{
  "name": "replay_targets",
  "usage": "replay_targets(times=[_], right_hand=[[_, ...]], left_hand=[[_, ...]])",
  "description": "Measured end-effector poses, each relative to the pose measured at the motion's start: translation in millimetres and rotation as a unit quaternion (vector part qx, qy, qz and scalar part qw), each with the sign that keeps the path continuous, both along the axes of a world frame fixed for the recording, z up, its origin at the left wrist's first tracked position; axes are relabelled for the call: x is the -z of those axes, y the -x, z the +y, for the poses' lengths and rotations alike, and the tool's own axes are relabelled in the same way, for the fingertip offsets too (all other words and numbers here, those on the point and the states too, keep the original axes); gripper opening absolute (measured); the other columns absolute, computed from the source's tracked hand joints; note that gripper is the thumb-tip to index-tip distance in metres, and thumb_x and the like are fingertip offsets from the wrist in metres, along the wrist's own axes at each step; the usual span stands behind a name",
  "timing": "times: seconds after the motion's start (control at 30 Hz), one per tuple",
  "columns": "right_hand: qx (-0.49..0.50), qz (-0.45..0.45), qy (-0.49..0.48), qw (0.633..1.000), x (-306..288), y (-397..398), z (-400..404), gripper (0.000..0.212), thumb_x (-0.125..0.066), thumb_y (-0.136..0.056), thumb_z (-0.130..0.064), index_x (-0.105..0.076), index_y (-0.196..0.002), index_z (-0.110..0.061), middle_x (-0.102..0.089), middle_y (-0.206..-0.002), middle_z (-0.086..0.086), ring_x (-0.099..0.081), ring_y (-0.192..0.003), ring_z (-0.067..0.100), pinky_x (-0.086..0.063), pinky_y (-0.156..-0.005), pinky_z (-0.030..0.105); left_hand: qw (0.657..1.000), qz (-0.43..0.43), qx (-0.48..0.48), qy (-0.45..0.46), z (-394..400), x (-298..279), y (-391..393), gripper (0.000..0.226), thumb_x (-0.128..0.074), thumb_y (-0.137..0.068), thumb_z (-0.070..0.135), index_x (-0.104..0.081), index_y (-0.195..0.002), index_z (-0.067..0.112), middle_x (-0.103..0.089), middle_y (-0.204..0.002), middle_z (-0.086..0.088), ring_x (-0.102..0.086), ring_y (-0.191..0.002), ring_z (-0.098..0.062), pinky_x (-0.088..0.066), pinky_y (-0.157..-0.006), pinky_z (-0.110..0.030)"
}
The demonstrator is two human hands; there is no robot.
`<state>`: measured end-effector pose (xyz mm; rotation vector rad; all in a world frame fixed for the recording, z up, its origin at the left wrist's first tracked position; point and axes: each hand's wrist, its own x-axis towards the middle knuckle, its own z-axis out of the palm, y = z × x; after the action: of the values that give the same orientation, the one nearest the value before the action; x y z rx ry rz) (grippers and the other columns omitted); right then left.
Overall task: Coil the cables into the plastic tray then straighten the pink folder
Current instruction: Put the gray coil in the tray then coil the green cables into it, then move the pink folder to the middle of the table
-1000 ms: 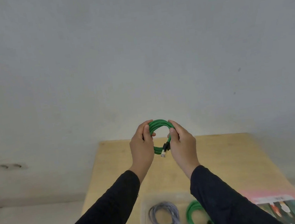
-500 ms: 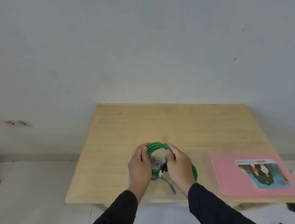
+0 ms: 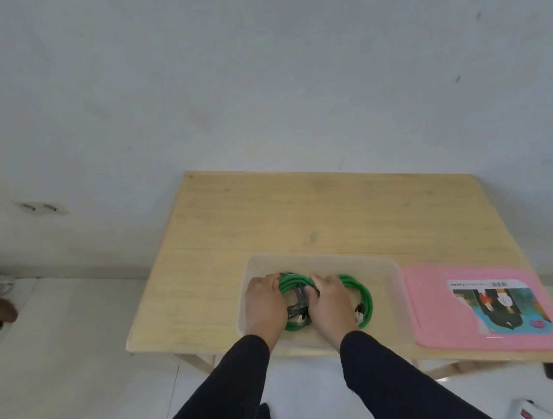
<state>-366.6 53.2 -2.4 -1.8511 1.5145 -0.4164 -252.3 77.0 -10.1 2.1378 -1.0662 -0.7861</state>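
Surface (image 3: 303, 213): a pale wooden top is standing against a light wall; its far half is lying bare, and its near edge is running just under the tray and folder.
Plastic tray (image 3: 385, 286): a clear, shallow tray is sitting close to the near edge of the surface, right of centre; its right wall is lying just beside the folder's left edge, and a bare strip of surface is showing to its left.
Pink folder (image 3: 438, 315): it is lying flat at the near right corner of the surface, turned slightly askew to the edge, with its near right corner appearing to reach the rim; a printed picture sheet is showing on its cover.
Green cable coil (image 3: 292, 285): it is being held in the tray's left half, over a grey cable (image 3: 296, 305) whose loops are showing through its middle.
Second green coil (image 3: 364, 294): it is lying in the tray to the right, partly behind the right hand.
Left hand (image 3: 264, 305): palm down, its grip is closing around the left side of the coil, black sleeve reaching in over the near edge.
Right hand (image 3: 330, 301): palm down, its grip is clasping the coil's right side, fingers curling over the top.
Floor: pale tiles are lying open to the left of the surface.
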Motion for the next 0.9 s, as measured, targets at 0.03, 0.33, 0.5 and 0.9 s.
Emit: replay_targets(times=[0.03,0.33,0.5,0.9], right_hand=[[-0.017,0.021,0.02,0.999,1,1,0,0.042,-0.042,-0.097,-0.018,-0.039,-0.136,-0.004,-0.048,-0.121,0.015,-0.047,-0.112,0.026,-0.032,-0.088,0.019],[-0.106,0.122,0.201,0.966,-3,5,13,0.052,-0.023,-0.096,-0.035,-0.05,-0.124,0.0,-0.059,-0.118,0.013,-0.054,-0.113,0.028,-0.047,-0.095,0.035],[-0.133,0.167,0.2,0.956,-5,11,20,0.071,0.0,-0.096,-0.041,-0.051,-0.126,-0.002,-0.059,-0.127,0.013,-0.051,-0.123,0.028,-0.042,-0.102,0.039],[-0.111,0.144,0.241,0.953,-34,44,12,0.049,-0.028,-0.091,-0.03,-0.052,-0.122,-0.001,-0.061,-0.121,0.013,-0.052,-0.121,0.029,-0.046,-0.098,0.037]], left_hand=[[1.0,-0.009,0.011,0.0,1,0,1,0.035,-0.031,-0.099,0.017,-0.055,-0.124,0.011,-0.051,-0.123,-0.011,-0.054,-0.1,-0.022,-0.038,-0.081,-0.022],[0.978,-0.173,0.114,0.023,13,-4,0,0.04,-0.028,-0.1,0.021,-0.042,-0.135,0.008,-0.05,-0.134,-0.008,-0.045,-0.122,-0.02,-0.037,-0.104,-0.028],[0.957,-0.243,0.155,0.037,23,-9,2,0.039,-0.024,-0.1,0.02,-0.043,-0.132,0.008,-0.053,-0.128,-0.007,-0.046,-0.117,-0.019,-0.035,-0.103,-0.027],[0.914,-0.333,0.204,0.112,8,-35,17,0.037,-0.035,-0.091,0.02,-0.06,-0.108,-0.001,-0.066,-0.1,-0.016,-0.062,-0.096,-0.031,-0.053,-0.084,-0.037]])
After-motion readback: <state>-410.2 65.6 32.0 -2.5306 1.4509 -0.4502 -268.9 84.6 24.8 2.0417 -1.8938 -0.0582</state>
